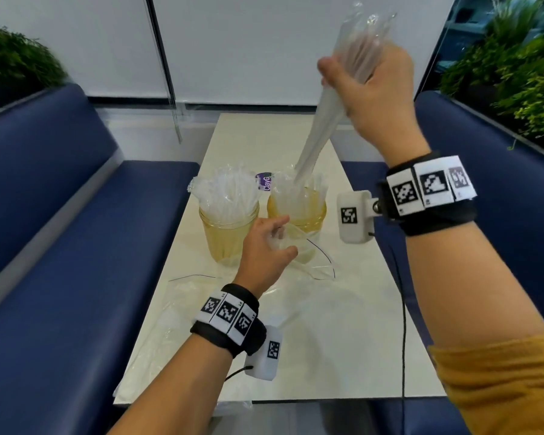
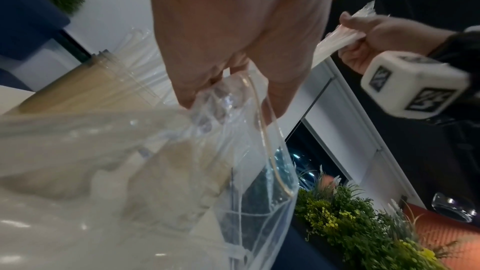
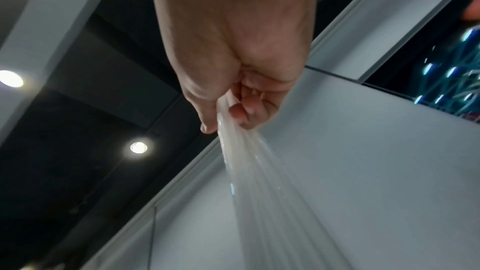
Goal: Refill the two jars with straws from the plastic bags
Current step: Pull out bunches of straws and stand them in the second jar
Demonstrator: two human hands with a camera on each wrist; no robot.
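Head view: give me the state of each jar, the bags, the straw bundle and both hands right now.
left jar: upright, packed with straws
right jar: upright, part filled
straw bundle: raised, tilted, lower tips in the right jar
right hand: grips the bundle near its top
plastic bag: mouth pinched and lifted
left hand: pinches that bag
second bag: lies flat on the table

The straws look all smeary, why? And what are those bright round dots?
Right wrist view: the straws streak from motion blur below the right hand; the dots are ceiling lights glaring. Head view: the bundle is blurred too.
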